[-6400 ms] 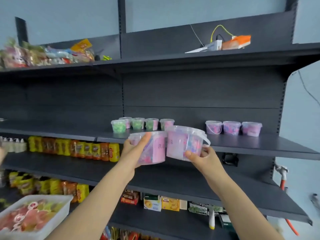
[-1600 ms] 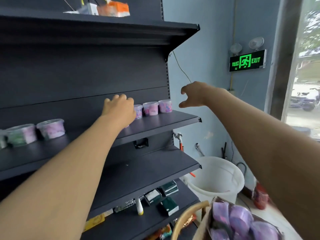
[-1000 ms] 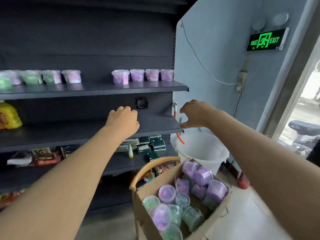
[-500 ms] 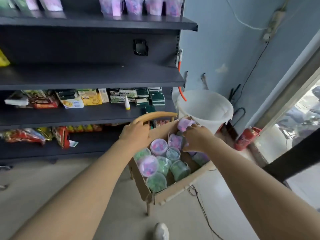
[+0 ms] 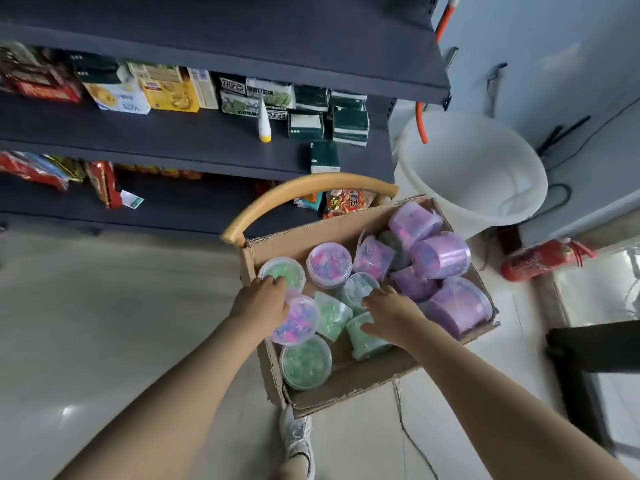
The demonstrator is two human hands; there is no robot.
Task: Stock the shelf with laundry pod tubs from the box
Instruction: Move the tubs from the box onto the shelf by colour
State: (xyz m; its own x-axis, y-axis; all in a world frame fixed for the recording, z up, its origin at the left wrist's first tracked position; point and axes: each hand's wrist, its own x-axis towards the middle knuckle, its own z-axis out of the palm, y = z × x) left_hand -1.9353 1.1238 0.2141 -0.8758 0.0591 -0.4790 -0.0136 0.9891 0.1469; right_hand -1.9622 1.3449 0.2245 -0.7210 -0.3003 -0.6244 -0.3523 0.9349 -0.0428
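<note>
A cardboard box [image 5: 341, 393] sits on a chair below me, filled with several clear laundry pod tubs, green and pink ones on the left, purple ones [image 5: 441, 256] on the right. My left hand [image 5: 261, 304] reaches into the left side. Its fingertips touch the lid of a green tub [image 5: 287, 270] and its palm lies beside a pink-and-purple tub [image 5: 298, 322]. My right hand [image 5: 389, 315] is spread over the middle, fingers on a pale blue-green tub [image 5: 358, 287], thumb over a green tub [image 5: 365, 341] lying on its side. Neither hand lifts a tub.
The chair's curved yellow back [image 5: 304, 192] rises behind the box. Dark shelves [image 5: 173, 147] with cartons and snack packs stand at the left and top. A white bucket [image 5: 485, 188] and a red fire extinguisher [image 5: 540, 259] are on the right. My shoe [image 5: 298, 438] is below the box.
My view has tilted down from the shelf to the box. Both hands have come down from shelf height and moved deeper into the box, onto the tubs.
</note>
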